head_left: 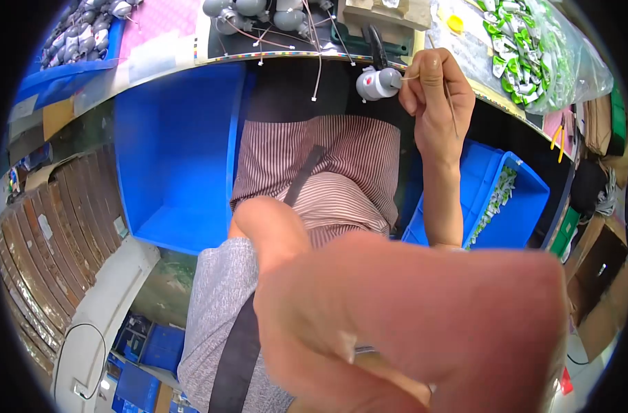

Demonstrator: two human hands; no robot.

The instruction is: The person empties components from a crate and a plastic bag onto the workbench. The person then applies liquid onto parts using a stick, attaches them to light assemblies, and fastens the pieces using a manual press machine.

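Observation:
My right hand pinches a thin pale wire that runs from a grey and white bulb-shaped part. A thin brown rod also lies across its fingers. The part sits below a black curved holder at the bench edge. Close to the camera, my left hand is large and blurred, in front of my lap; its fingertips are hidden, and I cannot make out whether it holds anything.
Similar grey parts with wires lie on the bench top. An open blue bin stands at left. A blue bin with small green-white pieces stands at right. A plastic bag and yellow-handled pliers are at the right.

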